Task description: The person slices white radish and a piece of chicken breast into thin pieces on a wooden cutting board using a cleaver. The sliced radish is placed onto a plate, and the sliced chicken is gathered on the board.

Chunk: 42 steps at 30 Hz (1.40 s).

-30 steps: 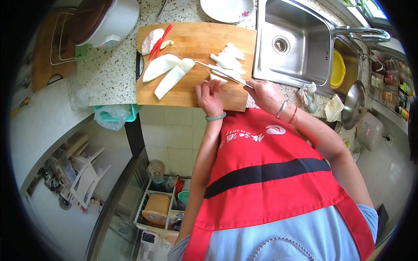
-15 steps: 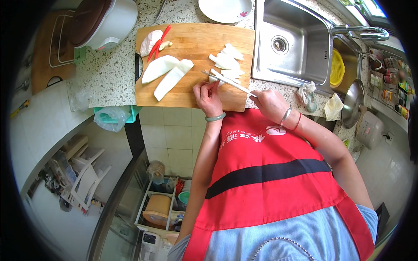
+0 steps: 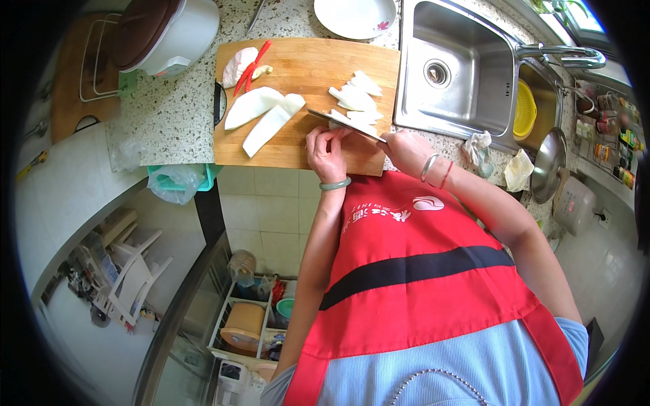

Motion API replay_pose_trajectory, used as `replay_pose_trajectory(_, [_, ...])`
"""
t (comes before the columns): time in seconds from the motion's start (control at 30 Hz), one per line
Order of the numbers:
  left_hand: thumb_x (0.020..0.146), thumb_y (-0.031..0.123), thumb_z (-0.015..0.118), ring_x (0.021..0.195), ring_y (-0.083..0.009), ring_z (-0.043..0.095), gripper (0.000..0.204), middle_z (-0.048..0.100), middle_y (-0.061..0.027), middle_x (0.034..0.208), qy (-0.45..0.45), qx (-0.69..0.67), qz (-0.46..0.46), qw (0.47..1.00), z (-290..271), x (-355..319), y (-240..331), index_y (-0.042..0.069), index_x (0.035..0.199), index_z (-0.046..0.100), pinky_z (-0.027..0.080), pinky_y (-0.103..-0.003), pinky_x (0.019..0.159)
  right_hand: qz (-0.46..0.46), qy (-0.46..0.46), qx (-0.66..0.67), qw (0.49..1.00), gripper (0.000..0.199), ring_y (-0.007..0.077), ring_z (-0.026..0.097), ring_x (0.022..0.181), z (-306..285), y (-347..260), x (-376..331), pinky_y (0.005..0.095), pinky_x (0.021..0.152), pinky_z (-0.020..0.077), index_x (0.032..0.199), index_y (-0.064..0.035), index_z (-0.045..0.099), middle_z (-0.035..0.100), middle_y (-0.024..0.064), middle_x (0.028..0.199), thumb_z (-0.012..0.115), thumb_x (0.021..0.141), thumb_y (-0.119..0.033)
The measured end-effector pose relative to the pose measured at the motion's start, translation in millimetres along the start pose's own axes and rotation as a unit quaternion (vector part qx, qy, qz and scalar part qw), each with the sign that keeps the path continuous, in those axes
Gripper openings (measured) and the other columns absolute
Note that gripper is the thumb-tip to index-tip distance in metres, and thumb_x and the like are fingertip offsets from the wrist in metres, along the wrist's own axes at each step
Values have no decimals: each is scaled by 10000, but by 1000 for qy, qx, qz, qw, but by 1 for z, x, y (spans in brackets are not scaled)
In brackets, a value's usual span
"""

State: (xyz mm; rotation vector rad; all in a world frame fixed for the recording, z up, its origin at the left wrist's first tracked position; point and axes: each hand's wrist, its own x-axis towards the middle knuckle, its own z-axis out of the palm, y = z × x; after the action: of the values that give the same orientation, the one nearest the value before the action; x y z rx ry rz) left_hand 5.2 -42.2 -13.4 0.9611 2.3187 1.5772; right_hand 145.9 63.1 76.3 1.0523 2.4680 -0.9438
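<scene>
Since a second ago the left hand [image 3: 326, 150] has slid rightward along the wooden cutting board [image 3: 305, 68], and the long steel knife [image 3: 347, 125] has drawn nearer the board's front edge: slicing goes on. Left fingers curled, pressing a white radish piece [image 3: 336, 124], mostly hidden under hand and blade. Right hand [image 3: 405, 147] closed around the knife handle, itself unseen. Cut white slices [image 3: 355, 98] lie just behind; two long peeled radish halves [image 3: 261, 115] wait leftward. Blade contact unclear.
</scene>
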Motion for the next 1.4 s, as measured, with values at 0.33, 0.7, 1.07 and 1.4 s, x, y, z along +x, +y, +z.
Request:
replay_pose_trajectory(0.33, [787, -6, 743, 788, -212, 574, 146, 588, -86, 978, -23, -2, -28, 999, -8, -2, 6, 33, 875, 633, 503, -318, 660, -50, 75, 34, 995, 248, 386, 645, 654, -15, 4, 4, 483, 589, 518, 898, -37, 661, 631, 212, 681, 578, 935, -268])
replay_pose_trajectory(0.7, [785, 4, 764, 730, -169, 548, 156, 559, -64, 914, 16, 11, -3, 1000, 1, -7, -4, 28, 871, 636, 465, -282, 604, -20, 37, 73, 996, 227, 421, 637, 676, 6, 9, -30, 504, 604, 512, 878, -23, 637, 632, 232, 700, 561, 938, -228])
replay_pose_trajectory(1.07, [809, 8, 733, 758, -197, 589, 121, 606, -76, 915, 20, 47, 20, 998, 0, -2, -5, 37, 891, 650, 482, -301, 620, -35, 40, 51, 997, 203, 417, 635, 676, -19, 5, -35, 509, 601, 510, 965, -58, 642, 631, 225, 708, 532, 953, -228])
replay_pose_trajectory(1.4, [799, 10, 745, 773, -186, 578, 134, 599, -67, 930, -7, 46, 42, 998, -9, 4, -6, 37, 888, 648, 486, -300, 637, -39, 41, 32, 998, 216, 407, 632, 656, -21, 7, -32, 504, 595, 510, 939, -55, 649, 632, 211, 696, 544, 948, -243])
